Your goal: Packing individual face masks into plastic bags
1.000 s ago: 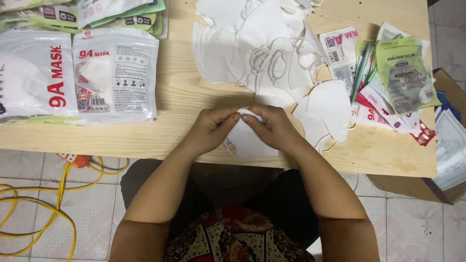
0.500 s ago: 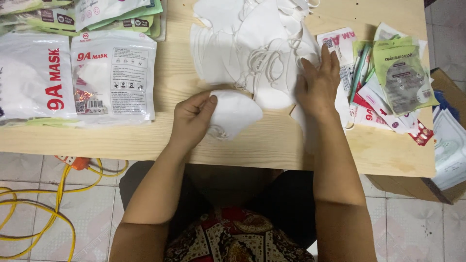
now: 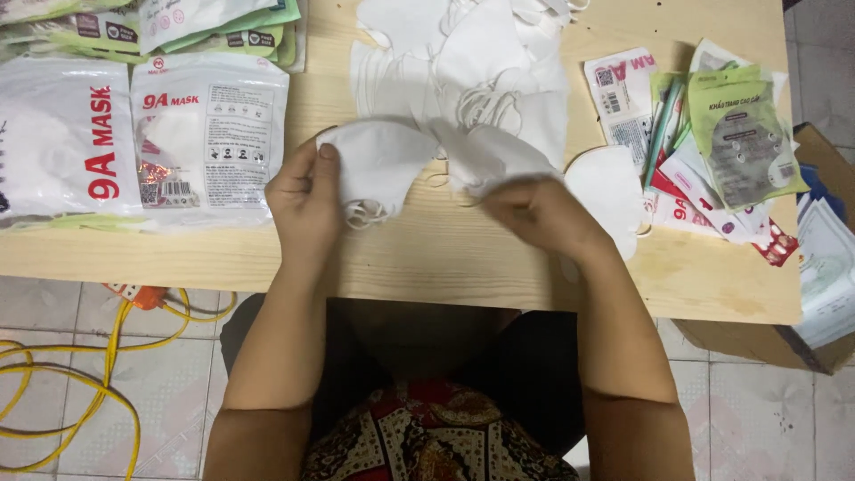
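While the near edge of the wooden table (image 3: 427, 276) is kept bare, a folded white mask (image 3: 378, 165) is held just above it in the left hand (image 3: 307, 200), thumb on top and fingers closed beneath. It is judged light, soft and easily creased, best taken by its edge or ear loops. A second white mask (image 3: 485, 156) is pinched in the right hand (image 3: 534, 209), though blur obscures the fingers. Farther back, a pile of loose masks (image 3: 472, 62) is seen; sealed mask packets (image 3: 209, 134) lie toward the far left corner, empty wrappers (image 3: 739, 134) by the right edge.
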